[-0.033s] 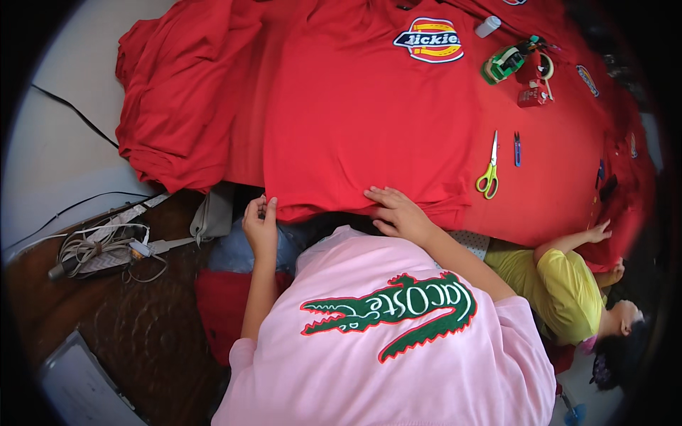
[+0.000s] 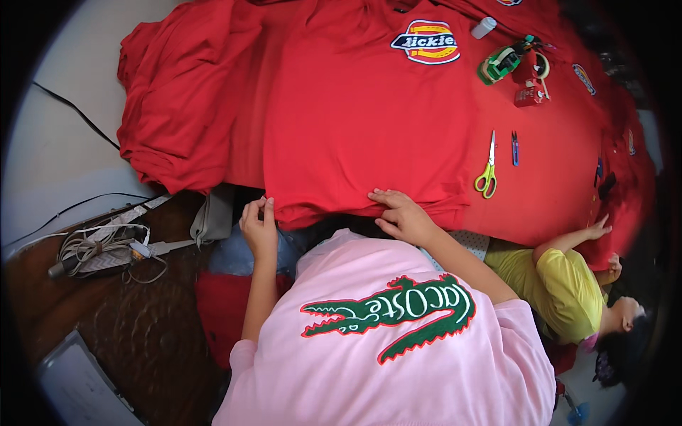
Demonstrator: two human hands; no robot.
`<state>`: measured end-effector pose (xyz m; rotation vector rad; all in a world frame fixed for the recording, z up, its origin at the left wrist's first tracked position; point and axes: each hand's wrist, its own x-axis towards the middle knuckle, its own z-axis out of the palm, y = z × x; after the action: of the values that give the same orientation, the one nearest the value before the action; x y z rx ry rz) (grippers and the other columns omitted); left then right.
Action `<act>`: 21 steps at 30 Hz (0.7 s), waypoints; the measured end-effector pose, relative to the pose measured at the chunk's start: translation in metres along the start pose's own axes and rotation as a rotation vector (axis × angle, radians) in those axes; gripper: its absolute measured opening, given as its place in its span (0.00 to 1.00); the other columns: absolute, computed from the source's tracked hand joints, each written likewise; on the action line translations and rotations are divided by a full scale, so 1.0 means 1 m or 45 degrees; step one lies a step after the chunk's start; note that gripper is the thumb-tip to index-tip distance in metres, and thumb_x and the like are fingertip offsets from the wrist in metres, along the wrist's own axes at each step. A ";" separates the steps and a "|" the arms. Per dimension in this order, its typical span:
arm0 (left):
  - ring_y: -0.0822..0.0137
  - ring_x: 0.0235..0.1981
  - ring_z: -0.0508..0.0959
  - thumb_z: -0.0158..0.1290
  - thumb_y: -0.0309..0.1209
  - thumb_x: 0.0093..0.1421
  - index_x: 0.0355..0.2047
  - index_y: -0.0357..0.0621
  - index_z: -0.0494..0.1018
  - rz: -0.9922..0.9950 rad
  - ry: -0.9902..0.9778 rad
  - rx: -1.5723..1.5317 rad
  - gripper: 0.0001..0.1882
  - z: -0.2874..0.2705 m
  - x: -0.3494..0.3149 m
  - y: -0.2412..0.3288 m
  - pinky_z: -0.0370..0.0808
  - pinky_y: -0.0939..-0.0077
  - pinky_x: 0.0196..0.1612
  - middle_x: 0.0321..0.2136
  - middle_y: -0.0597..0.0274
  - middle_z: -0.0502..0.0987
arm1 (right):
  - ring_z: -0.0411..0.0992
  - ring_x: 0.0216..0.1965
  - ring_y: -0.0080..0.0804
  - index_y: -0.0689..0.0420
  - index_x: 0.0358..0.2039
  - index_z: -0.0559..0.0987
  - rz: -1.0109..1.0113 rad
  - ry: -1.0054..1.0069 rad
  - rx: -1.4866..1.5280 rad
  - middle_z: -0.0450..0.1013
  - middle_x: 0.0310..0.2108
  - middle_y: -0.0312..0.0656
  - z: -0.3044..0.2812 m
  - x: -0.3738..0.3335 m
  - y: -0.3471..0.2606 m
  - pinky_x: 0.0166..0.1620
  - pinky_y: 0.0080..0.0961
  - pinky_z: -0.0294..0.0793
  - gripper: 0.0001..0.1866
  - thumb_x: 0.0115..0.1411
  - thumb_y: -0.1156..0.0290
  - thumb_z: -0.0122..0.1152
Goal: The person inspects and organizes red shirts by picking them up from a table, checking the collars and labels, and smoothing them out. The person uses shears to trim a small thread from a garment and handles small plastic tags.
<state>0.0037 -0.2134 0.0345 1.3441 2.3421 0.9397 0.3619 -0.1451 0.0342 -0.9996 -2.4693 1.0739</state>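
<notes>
A red shirt (image 2: 362, 121) with a colourful chest patch is spread out in front of me, its hem toward my body. At the hem's left corner, my left hand (image 2: 259, 226) pinches the fabric between thumb and fingers. My right hand (image 2: 406, 219) rests on the hem further right, fingers stretched out on the slightly wrinkled cloth. The hem edge folds in soft layers near the right hand. Dark shadow hides what lies beneath the table edge between my hands.
Heaped red fabric (image 2: 177, 99) lies on the left. Right of the shirt are yellow-handled scissors (image 2: 486, 181), blue thread snips (image 2: 515, 149), a green tape dispenser (image 2: 500, 65) and a white cylinder (image 2: 484, 28). A person in yellow (image 2: 568, 291) handles red cloth at right. Tangled cables (image 2: 99, 252) sit lower left.
My right hand has shifted very slightly rightward along the hem. The left hand keeps its pinch on the corner, and the shirt lies almost the same.
</notes>
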 end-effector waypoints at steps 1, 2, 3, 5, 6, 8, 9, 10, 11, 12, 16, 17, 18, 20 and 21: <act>0.53 0.40 0.79 0.62 0.36 0.65 0.35 0.41 0.79 0.111 0.013 0.128 0.10 -0.005 0.002 0.012 0.72 0.62 0.47 0.37 0.57 0.80 | 0.73 0.59 0.52 0.59 0.42 0.84 0.137 0.034 0.125 0.74 0.60 0.50 -0.006 0.001 -0.003 0.63 0.45 0.70 0.13 0.63 0.63 0.64; 0.53 0.41 0.79 0.61 0.36 0.65 0.35 0.41 0.79 0.206 0.051 0.101 0.10 -0.011 0.005 0.025 0.73 0.61 0.48 0.39 0.57 0.80 | 0.76 0.54 0.53 0.60 0.39 0.84 0.267 0.070 0.261 0.77 0.57 0.50 -0.016 0.008 -0.014 0.60 0.43 0.74 0.13 0.62 0.63 0.65; 0.53 0.42 0.79 0.61 0.35 0.65 0.34 0.41 0.79 0.301 0.087 0.074 0.10 -0.014 0.009 0.041 0.73 0.60 0.48 0.40 0.56 0.79 | 0.80 0.44 0.49 0.62 0.45 0.82 0.385 0.070 0.300 0.80 0.49 0.49 -0.025 0.024 -0.022 0.50 0.37 0.79 0.18 0.62 0.60 0.68; 0.52 0.45 0.79 0.61 0.34 0.65 0.35 0.40 0.78 0.359 0.075 -0.073 0.09 -0.008 0.019 0.055 0.74 0.59 0.49 0.45 0.55 0.78 | 0.80 0.43 0.42 0.61 0.48 0.82 0.458 0.261 0.551 0.81 0.47 0.48 -0.032 0.062 -0.047 0.49 0.34 0.79 0.20 0.63 0.59 0.69; 0.51 0.44 0.79 0.60 0.33 0.65 0.36 0.40 0.78 0.227 -0.039 -0.173 0.09 -0.003 0.023 0.060 0.74 0.58 0.49 0.43 0.52 0.78 | 0.80 0.43 0.39 0.61 0.50 0.81 0.489 0.348 0.679 0.81 0.46 0.47 -0.031 0.077 -0.056 0.48 0.32 0.79 0.22 0.63 0.58 0.69; 0.49 0.44 0.80 0.60 0.32 0.65 0.38 0.38 0.76 0.060 -0.205 -0.164 0.09 0.004 0.026 0.053 0.75 0.59 0.48 0.42 0.49 0.78 | 0.80 0.44 0.35 0.62 0.55 0.78 0.478 0.328 0.858 0.80 0.46 0.46 -0.021 0.099 -0.064 0.48 0.31 0.78 0.27 0.62 0.56 0.71; 0.48 0.42 0.79 0.62 0.33 0.63 0.37 0.36 0.75 -0.009 -0.194 -0.160 0.12 0.012 0.026 0.044 0.76 0.59 0.47 0.40 0.45 0.78 | 0.79 0.44 0.33 0.62 0.57 0.77 0.470 0.316 0.947 0.80 0.46 0.46 -0.017 0.107 -0.068 0.49 0.30 0.78 0.30 0.62 0.54 0.71; 0.45 0.38 0.79 0.64 0.32 0.61 0.36 0.34 0.73 0.054 -0.069 -0.064 0.14 0.017 0.019 0.040 0.76 0.57 0.45 0.35 0.45 0.78 | 0.78 0.45 0.32 0.61 0.61 0.73 0.518 0.251 1.032 0.79 0.48 0.46 -0.011 0.115 -0.074 0.48 0.30 0.78 0.34 0.62 0.54 0.71; 0.46 0.37 0.81 0.64 0.32 0.60 0.36 0.33 0.73 0.065 -0.090 -0.186 0.14 0.023 0.013 0.037 0.77 0.57 0.44 0.34 0.44 0.79 | 0.78 0.47 0.32 0.60 0.64 0.70 0.575 0.195 1.112 0.79 0.50 0.45 -0.008 0.116 -0.080 0.47 0.29 0.77 0.37 0.62 0.53 0.72; 0.48 0.36 0.82 0.65 0.31 0.59 0.36 0.32 0.73 0.079 -0.113 -0.308 0.15 0.027 0.007 0.034 0.77 0.58 0.43 0.33 0.43 0.80 | 0.77 0.48 0.31 0.60 0.68 0.66 0.630 0.140 1.191 0.78 0.52 0.44 -0.004 0.117 -0.087 0.47 0.29 0.77 0.41 0.61 0.52 0.72; 0.71 0.33 0.75 0.61 0.26 0.63 0.44 0.36 0.76 0.267 -0.587 -0.817 0.11 0.021 -0.047 0.098 0.73 0.74 0.40 0.30 0.58 0.80 | 0.77 0.54 0.46 0.66 0.68 0.64 0.797 0.349 0.397 0.75 0.54 0.62 0.027 0.140 -0.087 0.51 0.38 0.77 0.46 0.56 0.56 0.73; 0.69 0.39 0.78 0.57 0.28 0.66 0.47 0.37 0.77 0.079 -0.549 -0.960 0.11 0.027 -0.050 0.097 0.74 0.74 0.46 0.36 0.59 0.81 | 0.77 0.53 0.50 0.67 0.65 0.66 0.753 0.450 0.503 0.76 0.51 0.64 0.022 0.143 -0.081 0.51 0.40 0.77 0.42 0.56 0.58 0.71; 0.68 0.46 0.80 0.53 0.31 0.69 0.49 0.37 0.77 -0.113 -0.512 -1.099 0.13 0.035 -0.051 0.096 0.74 0.74 0.53 0.42 0.59 0.82 | 0.78 0.51 0.53 0.68 0.62 0.68 0.704 0.550 0.606 0.76 0.49 0.66 0.014 0.148 -0.072 0.52 0.42 0.77 0.37 0.56 0.61 0.68; 0.65 0.44 0.80 0.46 0.41 0.72 0.48 0.40 0.77 -0.384 -0.317 -1.523 0.18 0.048 -0.010 0.106 0.74 0.69 0.50 0.41 0.62 0.80 | 0.79 0.48 0.58 0.68 0.53 0.74 0.644 0.615 0.592 0.77 0.44 0.67 -0.018 0.152 -0.102 0.49 0.47 0.78 0.25 0.58 0.68 0.60; 0.64 0.50 0.78 0.42 0.45 0.73 0.50 0.41 0.76 -0.639 -0.465 -1.725 0.22 0.046 0.010 0.111 0.72 0.65 0.57 0.45 0.61 0.80 | 0.80 0.47 0.54 0.68 0.55 0.74 0.423 0.487 0.588 0.78 0.44 0.64 -0.023 0.150 -0.114 0.49 0.45 0.78 0.25 0.58 0.69 0.60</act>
<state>0.0966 -0.1474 0.0735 0.2876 1.1096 1.4601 0.2084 -0.0858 0.1286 -1.3315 -1.6882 1.3215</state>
